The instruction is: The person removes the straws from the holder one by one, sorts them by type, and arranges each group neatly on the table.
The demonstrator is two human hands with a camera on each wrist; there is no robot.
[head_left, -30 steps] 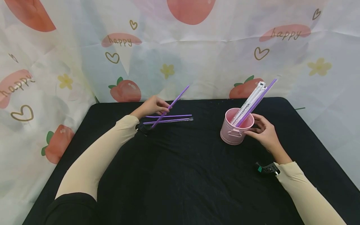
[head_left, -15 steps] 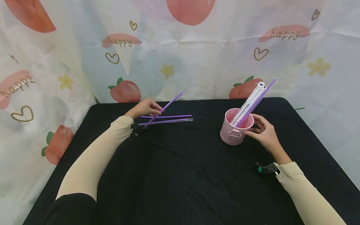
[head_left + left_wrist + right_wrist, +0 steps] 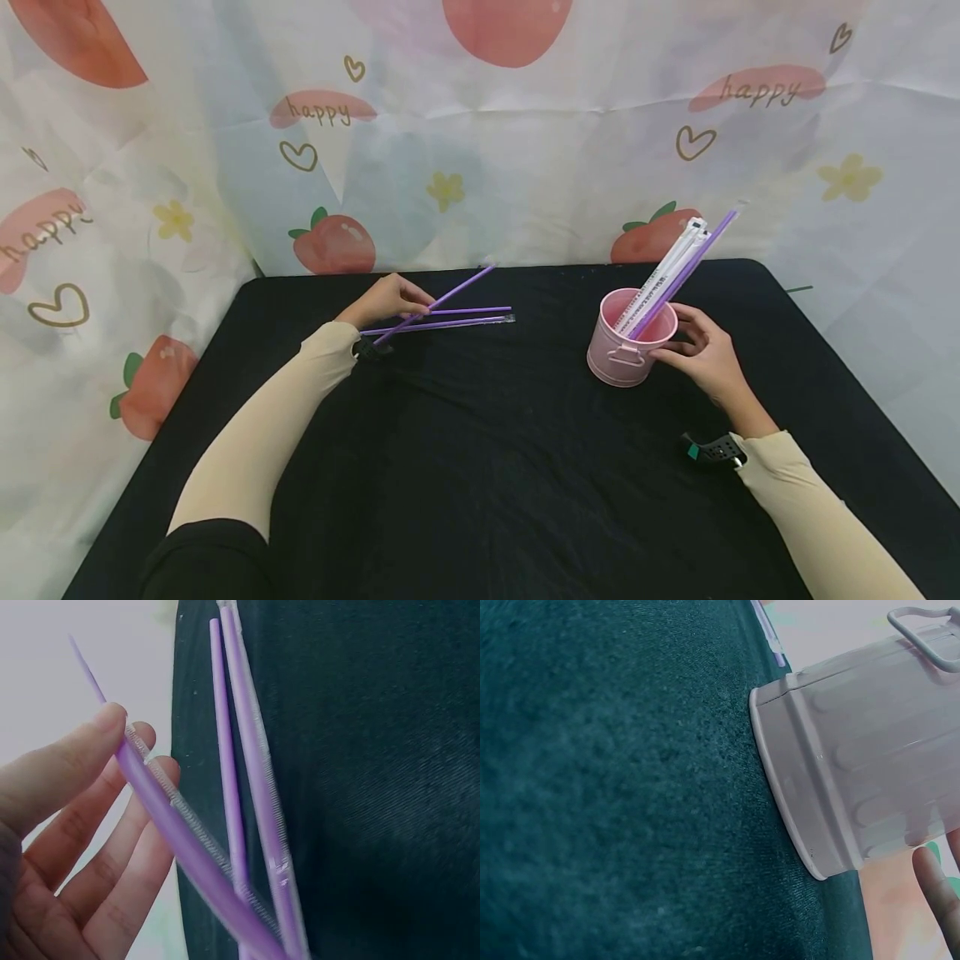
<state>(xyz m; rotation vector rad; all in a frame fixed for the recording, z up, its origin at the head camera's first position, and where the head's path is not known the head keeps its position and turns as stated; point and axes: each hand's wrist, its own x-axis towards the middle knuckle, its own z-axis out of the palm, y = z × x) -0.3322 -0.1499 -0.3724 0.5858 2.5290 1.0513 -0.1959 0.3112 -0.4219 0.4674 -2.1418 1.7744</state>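
Observation:
My left hand (image 3: 387,300) pinches a purple straw (image 3: 461,287) in a clear wrapper between thumb and fingertips. The straw slants up to the right, its lower end near the wrist. Beneath it on the black cloth lie two more purple straws, a wrapped straw (image 3: 472,322) and another straw (image 3: 225,712) just behind. My right hand (image 3: 705,350) holds a small pink bucket (image 3: 618,367) by its right side, thumb in front near the rim and fingers behind. Out of the bucket lean a purple straw (image 3: 693,260) and white-printed packets (image 3: 660,275). The right wrist view shows mostly the bucket's wall.
A black cloth (image 3: 495,467) covers the table. Behind and to the left hangs a pale curtain (image 3: 540,183) printed with fruit, hearts and flowers, close to the table's back edge.
My left hand has shifted left and then down toward the cloth. Its straw has come lower and lies at a flatter slant. The right hand and bucket have stayed put.

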